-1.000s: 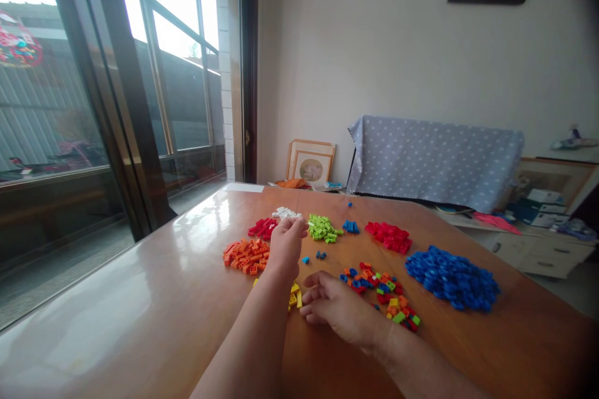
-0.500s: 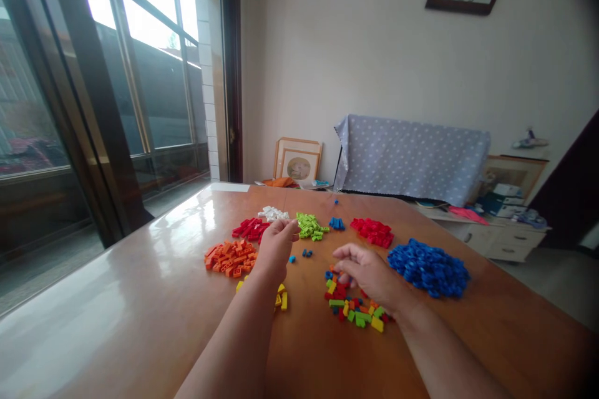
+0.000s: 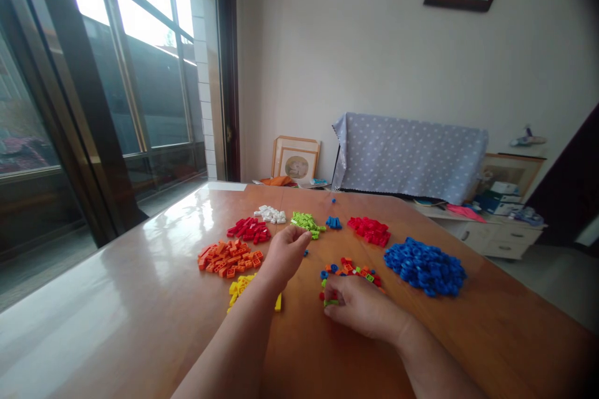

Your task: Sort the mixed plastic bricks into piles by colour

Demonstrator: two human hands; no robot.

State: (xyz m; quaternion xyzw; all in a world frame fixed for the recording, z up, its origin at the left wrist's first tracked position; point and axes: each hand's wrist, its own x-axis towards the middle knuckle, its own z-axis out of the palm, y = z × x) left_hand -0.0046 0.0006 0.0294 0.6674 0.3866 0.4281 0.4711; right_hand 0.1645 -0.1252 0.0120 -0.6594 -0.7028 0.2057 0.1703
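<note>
My left hand point(image 3: 284, 257) is closed in a pinch just in front of the lime green brick pile point(image 3: 305, 222). Whatever its fingertips hold, if anything, is hidden. My right hand point(image 3: 358, 304) reaches down into the mixed pile of small toy bricks point(image 3: 347, 267), covering much of it. Thumb and forefinger close around a lime green brick point(image 3: 331, 303) at the pile's left edge. Partly behind my left wrist lie yellow bricks point(image 3: 239, 288). Orange bricks point(image 3: 227, 259) are heaped to the left of that hand.
Dark red bricks point(image 3: 249, 230) and white bricks point(image 3: 270, 214) lie at the back left of the wooden table point(image 3: 116, 324). Farther right are small blue pieces point(image 3: 334, 222), red bricks point(image 3: 369, 230) and a large blue heap point(image 3: 425, 267). A cloth-draped object point(image 3: 412, 156) stands beyond.
My right hand has come down and nearer to me onto the mixed pile, its fingers closing on a lime green brick. My left hand has shifted slightly right and lower, still pinched.
</note>
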